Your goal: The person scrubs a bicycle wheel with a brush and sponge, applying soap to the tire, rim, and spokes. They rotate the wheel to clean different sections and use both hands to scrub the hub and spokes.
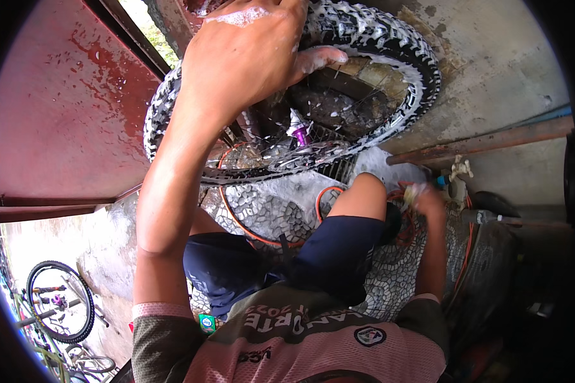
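Observation:
My left hand (246,54), with white foam on its back, grips the top of a bicycle wheel (423,71). Its thumb lies across the tyre, while the other fingers run out of view at the upper edge. Suds cover much of the knobby black tyre and rim. A purple hub (299,134) with foam on it sticks up at the wheel's centre, beside the brake disc. Lower right, my right hand (430,204) is blurred, apart from the wheel. Its fingers are closed around something pale and yellowish that I cannot make out, near the tap.
A brass tap (461,168) and a rusty pipe (485,140) stand at the right wall. An orange hose (233,220) loops over the pebbled floor (268,207). Left is a wet red metal panel (64,102). Another bicycle (61,303) is at the lower left.

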